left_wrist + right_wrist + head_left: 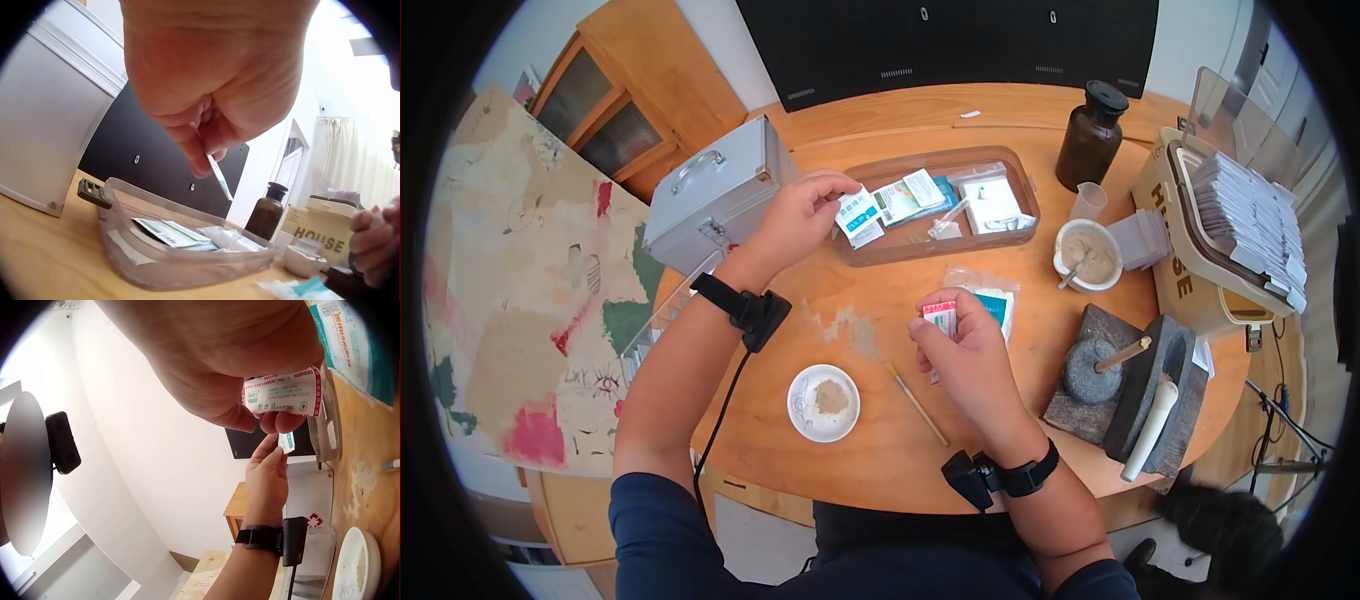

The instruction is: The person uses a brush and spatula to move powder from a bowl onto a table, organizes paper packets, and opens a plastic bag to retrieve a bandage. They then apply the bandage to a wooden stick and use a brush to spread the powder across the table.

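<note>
My left hand (805, 215) pinches a small white and blue packet (857, 212) above the left end of a clear brown tray (870, 256). The left wrist view shows that packet (219, 176) edge-on between thumb and fingers. In the tray lie flat green and white packets (908, 196) and a white packet in clear plastic (992, 203). My right hand (972, 358) grips a small red and white packet (940, 318) over the table; printing shows on the packet (284, 394) in the right wrist view. Beneath that hand is a teal and white bag (998, 305).
A silver case (715, 190) stands left of the tray. A white dish (824, 437) of powder and a brush (920, 408) lie in front. To the right are a brown bottle (1089, 140), a mortar (1087, 283), a stone grinder (1092, 372) and a cream box (1175, 250).
</note>
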The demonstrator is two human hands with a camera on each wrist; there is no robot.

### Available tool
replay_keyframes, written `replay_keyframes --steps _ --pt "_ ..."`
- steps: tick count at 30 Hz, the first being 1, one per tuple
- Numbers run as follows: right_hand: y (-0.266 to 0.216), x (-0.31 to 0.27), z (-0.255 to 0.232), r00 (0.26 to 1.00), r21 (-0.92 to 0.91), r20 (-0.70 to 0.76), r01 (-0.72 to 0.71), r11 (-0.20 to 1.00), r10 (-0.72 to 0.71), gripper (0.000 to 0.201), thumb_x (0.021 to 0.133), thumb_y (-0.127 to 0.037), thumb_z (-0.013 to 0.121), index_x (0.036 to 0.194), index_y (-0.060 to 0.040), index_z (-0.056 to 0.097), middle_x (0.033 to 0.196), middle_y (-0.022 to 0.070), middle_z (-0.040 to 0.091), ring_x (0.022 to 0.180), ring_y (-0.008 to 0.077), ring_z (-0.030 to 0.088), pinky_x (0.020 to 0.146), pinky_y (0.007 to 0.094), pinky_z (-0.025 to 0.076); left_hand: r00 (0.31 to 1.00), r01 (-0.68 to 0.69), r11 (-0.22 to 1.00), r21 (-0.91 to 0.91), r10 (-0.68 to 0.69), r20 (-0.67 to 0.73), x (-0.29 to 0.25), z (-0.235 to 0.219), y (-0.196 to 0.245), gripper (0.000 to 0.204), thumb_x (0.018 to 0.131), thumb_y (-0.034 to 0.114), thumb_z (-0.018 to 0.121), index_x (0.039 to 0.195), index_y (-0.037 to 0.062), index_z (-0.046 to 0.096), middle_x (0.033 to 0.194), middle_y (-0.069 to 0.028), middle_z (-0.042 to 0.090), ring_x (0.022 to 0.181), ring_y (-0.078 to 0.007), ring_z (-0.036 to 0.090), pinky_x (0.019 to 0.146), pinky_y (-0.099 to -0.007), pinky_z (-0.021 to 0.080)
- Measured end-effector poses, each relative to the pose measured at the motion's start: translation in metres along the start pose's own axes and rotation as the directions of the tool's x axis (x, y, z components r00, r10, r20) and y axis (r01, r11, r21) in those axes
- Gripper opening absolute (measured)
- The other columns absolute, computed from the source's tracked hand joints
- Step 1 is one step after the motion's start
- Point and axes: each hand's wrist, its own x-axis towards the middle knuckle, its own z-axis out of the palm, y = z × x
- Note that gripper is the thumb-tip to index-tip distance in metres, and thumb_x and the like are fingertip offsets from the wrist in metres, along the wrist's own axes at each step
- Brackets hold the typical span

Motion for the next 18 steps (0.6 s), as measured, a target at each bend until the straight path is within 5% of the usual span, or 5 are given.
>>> replay_keyframes --steps 18 --pt "0.002 0.000 0.001 1.000 -0.021 -0.001 -0.013 1.000 0.013 0.015 0.088 -0.010 0.063 0.100 -0.0055 0.054 0.077 -0.0005 0.056 0.061 0.0043 0.052 0.049 0.0213 0.042 0.998 0.036 0.997 0.068 -0.040 0.058 0.002 0.008 -0.018 0.027 0.083 -0.011 0.050 0.105 -0.0020 0.063 0.111 -0.0085 0.061 0.105 -0.0174 0.059 0.090 -0.0278 0.048"
